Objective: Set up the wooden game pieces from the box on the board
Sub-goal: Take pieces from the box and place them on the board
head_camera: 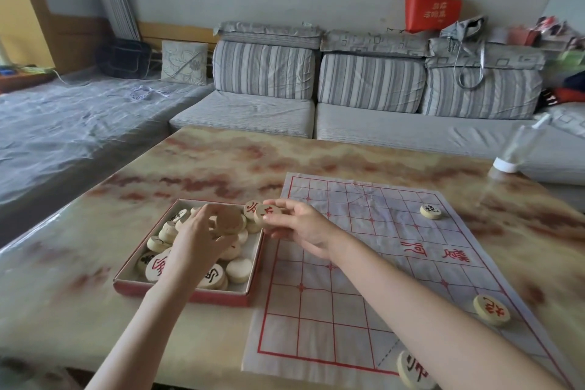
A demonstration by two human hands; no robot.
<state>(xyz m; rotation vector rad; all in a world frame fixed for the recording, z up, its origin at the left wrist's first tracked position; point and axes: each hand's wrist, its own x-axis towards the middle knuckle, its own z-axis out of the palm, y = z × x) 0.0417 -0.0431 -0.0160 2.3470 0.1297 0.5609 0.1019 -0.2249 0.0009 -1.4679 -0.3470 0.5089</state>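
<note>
**Early moves:** On a marbled table point(221, 161), a creased paper board point(348, 294) lies just beside a red-walled box point(190, 294), at the box's three o'clock. The left hand point(199, 237) hovers over the box, fingers curled round a blank-faced disc point(228, 220) held above the heap. The right hand point(300, 225), at the box's one o'clock corner, pinches a red-marked disc point(267, 214) between thumb and fingertips.

Three discs stand on the board: one point(430, 211) towards its one o'clock, one point(491, 310) at four o'clock and one point(414, 370) at six o'clock on the near edge. Most lie in the box, so the job looks barely begun.

The blank-faced disc probably wants turning over to read its mark before it goes down. Each disc is best lowered flat and lightly onto a line crossing, since the loose paper could ruck or slide under a push.
</note>
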